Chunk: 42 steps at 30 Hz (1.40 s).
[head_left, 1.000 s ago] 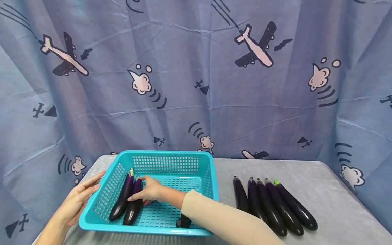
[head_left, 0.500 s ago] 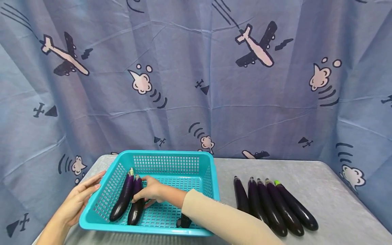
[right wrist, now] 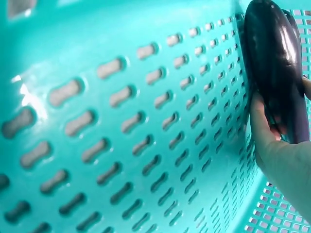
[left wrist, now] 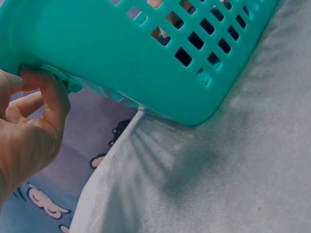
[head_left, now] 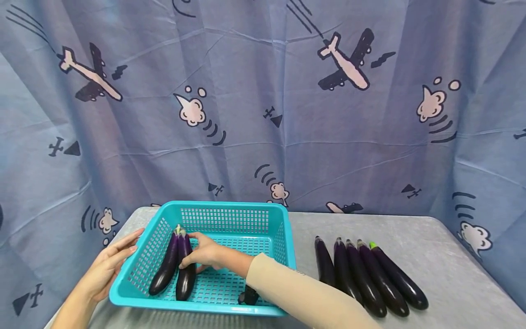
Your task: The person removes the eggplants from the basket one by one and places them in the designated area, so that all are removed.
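A turquoise plastic basket (head_left: 230,309) with slotted walls stands on the table's left. Two dark purple eggplants lie in its left part. My right hand (head_left: 205,253) reaches in and grips the right-hand eggplant (head_left: 186,283), thumb on its near side and fingers round the other. Beside it, the left-hand eggplant (head_left: 165,269) lies close, their stem ends together. In the right wrist view, the gripped eggplant (right wrist: 274,53) shows glossy at the upper right. My left hand (head_left: 107,265) holds the basket's left rim; in the left wrist view its bent fingers (left wrist: 53,99) tuck under the lip.
Several more eggplants (head_left: 371,278) lie side by side on the grey table (head_left: 452,265) right of the basket. A small black object (head_left: 249,296) shows beside the right sleeve, mostly hidden. A blue curtain (head_left: 246,91) with printed planes hangs behind the table.
The gripped eggplant's blunt end has swung slightly to the right, and its stem end now sits against the other eggplant's. My left hand stays at the rim.
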Each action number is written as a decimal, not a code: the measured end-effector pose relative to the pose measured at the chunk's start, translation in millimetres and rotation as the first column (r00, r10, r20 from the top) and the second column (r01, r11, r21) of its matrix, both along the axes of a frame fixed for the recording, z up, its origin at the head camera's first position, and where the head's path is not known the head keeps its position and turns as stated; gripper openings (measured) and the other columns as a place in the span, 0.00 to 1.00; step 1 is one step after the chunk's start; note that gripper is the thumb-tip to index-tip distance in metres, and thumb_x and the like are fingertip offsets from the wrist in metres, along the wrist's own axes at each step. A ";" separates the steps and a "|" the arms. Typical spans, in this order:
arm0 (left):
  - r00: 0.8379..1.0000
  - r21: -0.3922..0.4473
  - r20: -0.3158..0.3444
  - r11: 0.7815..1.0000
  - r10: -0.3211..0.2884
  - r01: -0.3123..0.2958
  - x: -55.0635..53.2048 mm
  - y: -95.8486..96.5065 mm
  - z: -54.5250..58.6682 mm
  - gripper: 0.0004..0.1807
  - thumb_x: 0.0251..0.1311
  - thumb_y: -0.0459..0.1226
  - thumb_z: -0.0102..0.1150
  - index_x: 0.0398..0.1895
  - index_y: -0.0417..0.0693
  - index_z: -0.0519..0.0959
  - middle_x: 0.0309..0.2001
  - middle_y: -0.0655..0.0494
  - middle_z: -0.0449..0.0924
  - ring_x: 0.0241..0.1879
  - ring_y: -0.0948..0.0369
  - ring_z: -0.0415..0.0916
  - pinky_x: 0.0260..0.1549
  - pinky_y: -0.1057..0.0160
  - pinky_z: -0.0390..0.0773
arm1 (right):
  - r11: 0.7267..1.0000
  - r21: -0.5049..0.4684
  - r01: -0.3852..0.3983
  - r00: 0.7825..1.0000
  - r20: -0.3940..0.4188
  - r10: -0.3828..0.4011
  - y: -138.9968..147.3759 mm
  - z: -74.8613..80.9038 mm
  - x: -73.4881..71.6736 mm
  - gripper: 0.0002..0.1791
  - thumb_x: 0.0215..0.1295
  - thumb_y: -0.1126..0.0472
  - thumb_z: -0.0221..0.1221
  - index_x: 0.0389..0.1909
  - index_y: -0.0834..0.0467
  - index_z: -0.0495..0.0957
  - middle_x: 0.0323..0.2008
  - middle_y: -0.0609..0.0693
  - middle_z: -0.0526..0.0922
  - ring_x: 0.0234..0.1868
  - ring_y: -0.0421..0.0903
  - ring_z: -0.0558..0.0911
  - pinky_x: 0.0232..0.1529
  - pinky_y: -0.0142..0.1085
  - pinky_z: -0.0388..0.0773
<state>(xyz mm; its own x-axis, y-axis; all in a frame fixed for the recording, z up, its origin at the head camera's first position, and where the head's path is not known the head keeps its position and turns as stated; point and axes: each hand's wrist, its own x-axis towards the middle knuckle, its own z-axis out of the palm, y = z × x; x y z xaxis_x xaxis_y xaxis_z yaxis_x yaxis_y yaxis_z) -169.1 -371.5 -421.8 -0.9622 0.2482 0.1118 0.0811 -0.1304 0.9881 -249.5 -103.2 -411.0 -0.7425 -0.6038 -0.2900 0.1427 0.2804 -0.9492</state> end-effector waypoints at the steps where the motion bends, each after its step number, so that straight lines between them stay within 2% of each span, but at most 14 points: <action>1: 1.000 -0.005 -0.001 1.000 0.004 -0.004 0.1 0.1 -0.1 0.27 0.85 0.31 0.38 0.70 0.73 0.75 0.65 0.82 0.75 0.59 0.69 0.81 0.50 0.61 0.87 | 1.000 -0.005 -0.001 1.000 0.001 0.001 -0.1 -0.5 -0.5 0.47 0.60 0.75 0.71 0.79 0.53 0.63 0.44 0.55 0.84 0.39 0.48 0.86 0.38 0.47 0.90; 4: 1.000 -0.005 0.000 1.000 0.000 0.000 -0.1 -0.3 -0.3 0.27 0.85 0.31 0.38 0.71 0.72 0.75 0.65 0.80 0.76 0.59 0.69 0.81 0.51 0.61 0.87 | 1.000 -0.019 -0.001 1.000 0.010 0.002 -0.8 -1.9 -2.1 0.47 0.61 0.75 0.70 0.80 0.53 0.62 0.50 0.58 0.83 0.42 0.51 0.87 0.41 0.50 0.90; 8: 0.998 -0.091 -0.007 0.994 0.057 -0.057 0.3 -0.4 0.8 0.26 0.85 0.33 0.40 0.79 0.64 0.69 0.65 0.84 0.73 0.61 0.78 0.75 0.52 0.67 0.84 | 0.999 -0.033 -0.012 1.000 0.019 0.012 -0.2 -0.5 -2.9 0.48 0.63 0.76 0.68 0.82 0.51 0.60 0.57 0.60 0.80 0.45 0.51 0.87 0.42 0.53 0.90; 11: 0.996 -0.140 -0.022 0.986 0.087 -0.089 1.1 -0.3 1.4 0.27 0.85 0.34 0.41 0.82 0.58 0.64 0.65 0.86 0.71 0.61 0.82 0.72 0.53 0.71 0.82 | 0.999 -0.033 -0.016 1.000 0.015 0.017 0.7 1.6 -2.4 0.48 0.64 0.76 0.67 0.82 0.50 0.60 0.59 0.61 0.80 0.46 0.51 0.87 0.42 0.54 0.89; 16: 0.998 -0.091 -0.043 0.995 0.034 -0.038 1.7 0.2 1.0 0.27 0.85 0.32 0.39 0.79 0.63 0.69 0.65 0.79 0.76 0.61 0.75 0.76 0.53 0.68 0.84 | 1.000 -0.022 -0.016 1.000 -0.012 0.016 1.3 2.1 -2.7 0.48 0.64 0.74 0.69 0.82 0.49 0.61 0.59 0.61 0.79 0.47 0.52 0.86 0.42 0.53 0.90; 23: 0.999 -0.051 -0.041 0.999 0.000 -0.002 1.4 0.3 1.0 0.27 0.85 0.31 0.38 0.75 0.69 0.72 0.66 0.77 0.77 0.61 0.72 0.78 0.52 0.65 0.86 | 0.999 0.019 -0.026 0.995 -0.099 0.028 1.9 5.4 -2.3 0.47 0.65 0.71 0.71 0.82 0.48 0.62 0.58 0.61 0.82 0.47 0.51 0.87 0.38 0.51 0.90; 29: 0.999 -0.042 -0.043 0.999 -0.011 0.009 1.8 0.1 1.0 0.28 0.85 0.31 0.37 0.75 0.69 0.72 0.65 0.76 0.77 0.61 0.72 0.78 0.52 0.65 0.86 | 0.998 0.045 -0.035 0.988 -0.147 0.041 1.4 9.7 -2.6 0.48 0.63 0.73 0.71 0.82 0.50 0.62 0.51 0.57 0.84 0.39 0.47 0.86 0.31 0.47 0.89; 34: 0.999 0.001 -0.037 0.999 -0.039 0.039 1.0 0.0 1.2 0.28 0.85 0.30 0.36 0.72 0.71 0.74 0.65 0.74 0.79 0.60 0.69 0.80 0.52 0.63 0.86 | 0.997 0.079 -0.005 0.983 -0.184 0.019 1.0 12.4 -2.7 0.49 0.63 0.73 0.72 0.82 0.49 0.63 0.56 0.58 0.80 0.28 0.44 0.80 0.21 0.39 0.80; 38: 0.999 -0.001 -0.033 1.000 -0.025 0.025 1.3 -0.1 0.8 0.28 0.85 0.30 0.37 0.72 0.71 0.75 0.65 0.76 0.78 0.60 0.70 0.80 0.51 0.63 0.87 | 0.995 0.096 0.008 0.979 -0.203 0.012 1.2 13.7 -2.8 0.48 0.63 0.72 0.72 0.81 0.47 0.64 0.60 0.59 0.79 0.24 0.43 0.77 0.19 0.37 0.77; 42: 0.999 -0.033 -0.049 0.999 0.002 -0.003 1.8 0.1 0.4 0.28 0.85 0.31 0.38 0.73 0.70 0.74 0.65 0.77 0.77 0.60 0.72 0.79 0.51 0.65 0.86 | 0.993 0.120 0.012 0.973 -0.228 0.016 2.7 18.3 -2.2 0.46 0.64 0.71 0.72 0.81 0.48 0.65 0.56 0.57 0.80 0.24 0.43 0.75 0.20 0.38 0.78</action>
<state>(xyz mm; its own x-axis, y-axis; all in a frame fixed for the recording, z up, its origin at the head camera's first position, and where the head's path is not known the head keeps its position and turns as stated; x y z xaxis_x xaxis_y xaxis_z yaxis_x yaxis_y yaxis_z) -167.3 -371.4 -421.3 -0.9565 0.2501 0.1500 0.1293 -0.0973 0.9868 -251.7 -100.5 -392.7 -0.7962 -0.5767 -0.1830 -0.0747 0.3939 -0.9161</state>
